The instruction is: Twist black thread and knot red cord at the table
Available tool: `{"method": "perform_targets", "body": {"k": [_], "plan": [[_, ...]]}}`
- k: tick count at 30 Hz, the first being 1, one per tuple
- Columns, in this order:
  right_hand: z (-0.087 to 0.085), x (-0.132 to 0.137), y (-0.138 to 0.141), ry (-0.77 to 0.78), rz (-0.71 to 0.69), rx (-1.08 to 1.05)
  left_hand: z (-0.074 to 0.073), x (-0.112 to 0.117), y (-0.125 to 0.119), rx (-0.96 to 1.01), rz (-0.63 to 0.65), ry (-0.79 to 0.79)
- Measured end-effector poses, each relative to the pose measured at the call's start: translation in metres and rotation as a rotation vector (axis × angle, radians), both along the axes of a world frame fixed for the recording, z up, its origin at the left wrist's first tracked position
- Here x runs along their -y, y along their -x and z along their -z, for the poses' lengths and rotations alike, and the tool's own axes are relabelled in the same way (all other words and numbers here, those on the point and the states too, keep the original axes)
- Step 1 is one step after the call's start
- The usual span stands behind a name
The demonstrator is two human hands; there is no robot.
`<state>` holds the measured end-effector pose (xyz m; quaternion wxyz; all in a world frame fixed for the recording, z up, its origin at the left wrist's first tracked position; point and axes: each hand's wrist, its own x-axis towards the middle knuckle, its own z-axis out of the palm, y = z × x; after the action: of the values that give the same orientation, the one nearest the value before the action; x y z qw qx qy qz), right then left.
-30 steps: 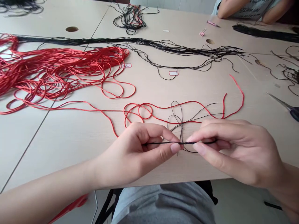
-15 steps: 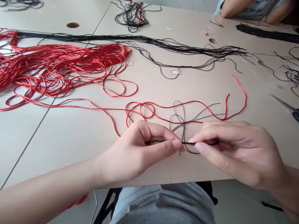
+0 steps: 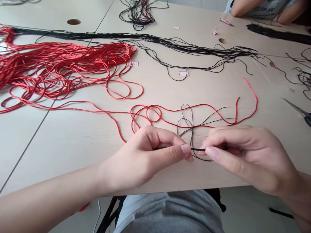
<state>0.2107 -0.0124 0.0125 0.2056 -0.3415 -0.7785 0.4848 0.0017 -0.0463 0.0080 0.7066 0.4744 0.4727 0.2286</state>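
Near the table's front edge, a short black braided cord (image 3: 198,149) is stretched level between my two hands. My left hand (image 3: 157,155) pinches its left end between thumb and forefinger. The right end is gripped the same way by my right hand (image 3: 247,158); how the cord runs on behind those fingers is partly hidden. Thin loose black threads (image 3: 192,124) trail from around the cord and loop over the table just beyond my fingertips. A red cord (image 3: 175,124) lies in loose curves behind them.
A large heap of red cord (image 3: 73,64) covers the left side. Long black cords (image 3: 155,39) stretch across behind it. Scissors (image 3: 297,108) lie at the right edge. Another person's arms (image 3: 245,6) rest at the far side, near a pink-handled tool (image 3: 225,21).
Both hands have shifted slightly right, with a little more braided cord showing between the fingertips. The camera view has tilted slightly. Both pinches hold.
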Motion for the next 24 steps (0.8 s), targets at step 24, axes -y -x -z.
{"method": "perform_targets", "body": {"k": [24], "plan": [[0.0001, 0.0001, -0.0004, 0.105, 0.007, -0.001, 0.0034, 0.0028, -0.0024, 0.043, -0.036, -0.025]]}}
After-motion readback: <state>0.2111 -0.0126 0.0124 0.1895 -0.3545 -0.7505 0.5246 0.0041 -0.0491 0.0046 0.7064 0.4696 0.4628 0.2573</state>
